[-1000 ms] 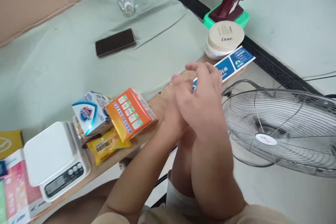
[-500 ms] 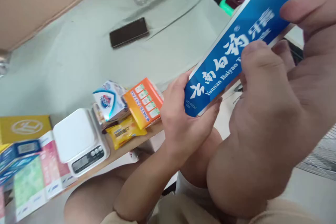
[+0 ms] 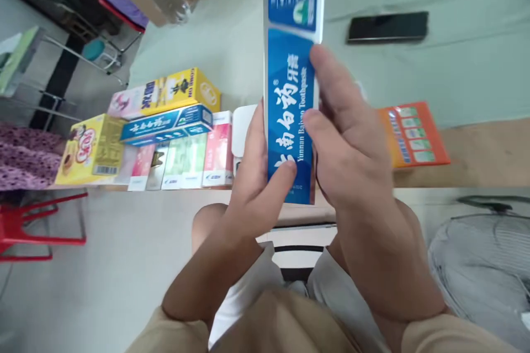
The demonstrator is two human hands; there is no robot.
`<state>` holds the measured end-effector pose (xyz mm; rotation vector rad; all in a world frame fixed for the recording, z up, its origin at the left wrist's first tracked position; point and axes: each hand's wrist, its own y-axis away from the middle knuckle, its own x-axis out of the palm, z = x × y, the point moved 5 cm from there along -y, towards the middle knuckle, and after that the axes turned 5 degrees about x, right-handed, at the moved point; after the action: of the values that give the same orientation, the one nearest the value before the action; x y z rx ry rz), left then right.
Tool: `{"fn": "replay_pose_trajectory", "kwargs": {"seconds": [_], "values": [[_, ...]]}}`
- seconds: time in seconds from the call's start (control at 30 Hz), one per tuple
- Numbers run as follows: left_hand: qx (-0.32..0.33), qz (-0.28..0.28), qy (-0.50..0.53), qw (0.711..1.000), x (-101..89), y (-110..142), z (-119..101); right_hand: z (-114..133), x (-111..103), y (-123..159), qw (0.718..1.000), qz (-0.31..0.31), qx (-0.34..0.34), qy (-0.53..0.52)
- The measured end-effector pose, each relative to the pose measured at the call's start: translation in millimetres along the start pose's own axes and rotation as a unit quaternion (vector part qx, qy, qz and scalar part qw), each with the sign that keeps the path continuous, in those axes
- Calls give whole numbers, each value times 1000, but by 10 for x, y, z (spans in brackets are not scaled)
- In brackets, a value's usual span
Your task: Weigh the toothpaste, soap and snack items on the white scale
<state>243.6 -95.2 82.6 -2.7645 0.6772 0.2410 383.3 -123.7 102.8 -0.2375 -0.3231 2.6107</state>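
A blue toothpaste box (image 3: 285,71) stands lengthwise before me, its printed front facing up at the camera. My left hand (image 3: 259,176) grips its lower left edge, thumb across the front. On the opposite side my right hand (image 3: 351,138) closes on the box with thumb and fingers. Behind my left hand a white kitchen scale (image 3: 243,129) shows only in part. To the right of my right hand lies an orange box (image 3: 414,135), partly covered by that hand.
At left on the table are a second toothpaste box (image 3: 165,126), yellow boxes (image 3: 93,146) and several pink and green packs (image 3: 186,157). A black phone (image 3: 388,27) lies farther back. A fan (image 3: 484,259) stands at lower right, a red stool (image 3: 33,226) at left.
The view has swung left and levelled. The toothpaste box has turned from slanted to nearly upright and come to the middle, still in both hands.
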Motion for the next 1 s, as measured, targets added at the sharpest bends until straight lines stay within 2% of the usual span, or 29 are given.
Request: {"fn": "replay_pose_trajectory", "kwargs": {"seconds": [0.1,0.2,0.33,0.47,0.6,0.77,0.9,1.0], "values": [[-58,-4,38,998,-270,82,348,-352,500,9,994,67,48,70],[-103,6,58,993,-372,113,525,-564,677,55,988,86,58,118],[-117,42,-14,992,-454,-17,487,-666,737,89,983,82,95,132],[-119,56,-61,989,-533,-180,455,-709,782,142,983,87,92,135],[-113,18,-104,988,-663,-223,536,-694,660,155,982,62,115,134],[-95,-10,-76,992,-809,-228,609,-568,489,100,984,-26,153,88],[-106,20,-84,991,-789,-248,625,-540,558,76,980,-9,181,80],[-119,39,-78,989,-726,-254,633,-556,623,62,971,25,212,103]]}}
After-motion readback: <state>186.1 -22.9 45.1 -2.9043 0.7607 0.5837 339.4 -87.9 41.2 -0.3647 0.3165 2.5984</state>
